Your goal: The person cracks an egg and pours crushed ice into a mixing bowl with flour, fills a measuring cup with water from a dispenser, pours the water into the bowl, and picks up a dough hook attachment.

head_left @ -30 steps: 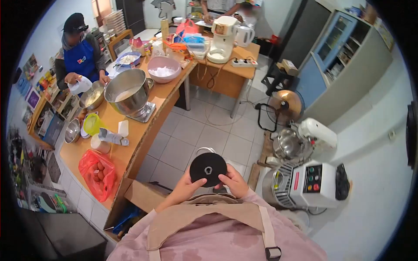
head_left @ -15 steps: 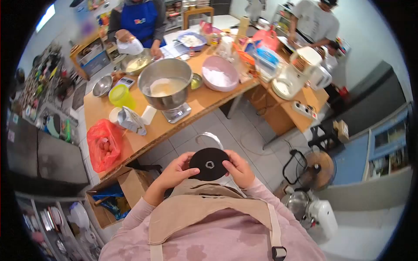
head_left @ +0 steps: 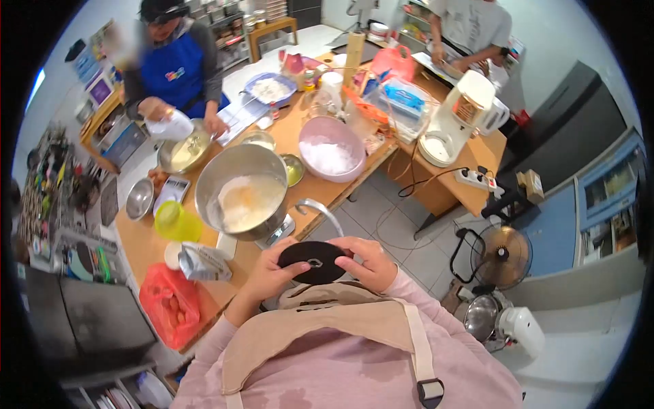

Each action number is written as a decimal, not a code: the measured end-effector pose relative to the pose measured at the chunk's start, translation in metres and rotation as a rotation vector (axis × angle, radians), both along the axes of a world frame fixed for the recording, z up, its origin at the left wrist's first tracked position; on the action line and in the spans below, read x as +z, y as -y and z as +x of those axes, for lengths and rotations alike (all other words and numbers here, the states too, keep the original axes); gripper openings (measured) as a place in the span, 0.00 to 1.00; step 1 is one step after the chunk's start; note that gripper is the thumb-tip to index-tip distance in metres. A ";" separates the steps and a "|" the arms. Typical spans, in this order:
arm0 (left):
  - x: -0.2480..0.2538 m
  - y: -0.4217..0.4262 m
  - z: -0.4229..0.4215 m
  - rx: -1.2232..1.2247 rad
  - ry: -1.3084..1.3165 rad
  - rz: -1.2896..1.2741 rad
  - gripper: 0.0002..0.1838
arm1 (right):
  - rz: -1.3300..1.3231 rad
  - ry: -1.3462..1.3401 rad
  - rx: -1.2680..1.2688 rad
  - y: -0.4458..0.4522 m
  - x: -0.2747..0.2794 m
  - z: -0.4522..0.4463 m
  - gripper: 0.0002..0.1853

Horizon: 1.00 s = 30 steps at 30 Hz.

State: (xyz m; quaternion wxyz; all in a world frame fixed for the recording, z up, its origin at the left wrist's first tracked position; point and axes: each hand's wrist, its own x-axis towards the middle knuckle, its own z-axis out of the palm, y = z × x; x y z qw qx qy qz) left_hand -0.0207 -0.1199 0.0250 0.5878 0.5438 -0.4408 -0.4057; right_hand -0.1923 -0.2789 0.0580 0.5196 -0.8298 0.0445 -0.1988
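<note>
Both my hands hold a dough hook with a round black disc point(head_left: 325, 273) at its base, in front of my apron. My left hand point(head_left: 271, 274) grips the disc's left edge, thumb on its face near the central hole. The right edge is pinched by my right hand point(head_left: 369, 264). Beyond the disc, the curved metal hook point(head_left: 330, 213) points away from me. Past it on the table stands a large steel mixing bowl point(head_left: 269, 221) with pale flour-like powder and an orange-tinted patch inside. It rests on a scale point(head_left: 278, 234).
A pink bowl point(head_left: 332, 170) of white powder, a yellow-green cup point(head_left: 178, 223), a silver pouch point(head_left: 204, 262) and a red bag point(head_left: 167, 307) share the table point(head_left: 129, 235). One person runs a hand mixer point(head_left: 170, 127) across it. A fan point(head_left: 503, 258) and stand mixer point(head_left: 521, 330) are at right.
My view has moved nearer the table, so the steel bowl appears larger and closer to the hook. The disc has tilted flatter. Both hands still hold it.
</note>
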 end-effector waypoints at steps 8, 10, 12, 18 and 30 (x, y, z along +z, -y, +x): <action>-0.012 0.049 0.009 0.036 -0.333 0.088 0.15 | 0.470 -0.116 -0.087 0.061 -0.055 -0.015 0.19; -0.009 0.061 0.024 0.019 -0.233 0.034 0.14 | 0.515 -0.110 -0.081 0.076 -0.058 -0.013 0.19; 0.012 0.066 0.035 0.044 0.027 -0.065 0.12 | 0.541 -0.127 -0.040 0.087 -0.058 -0.007 0.20; 0.025 0.087 0.028 0.104 0.454 -0.088 0.12 | 0.320 0.023 -0.026 0.071 -0.029 0.048 0.21; -0.007 -0.020 0.030 0.110 0.347 0.177 0.23 | 0.138 -0.547 -0.182 0.116 -0.154 0.057 0.15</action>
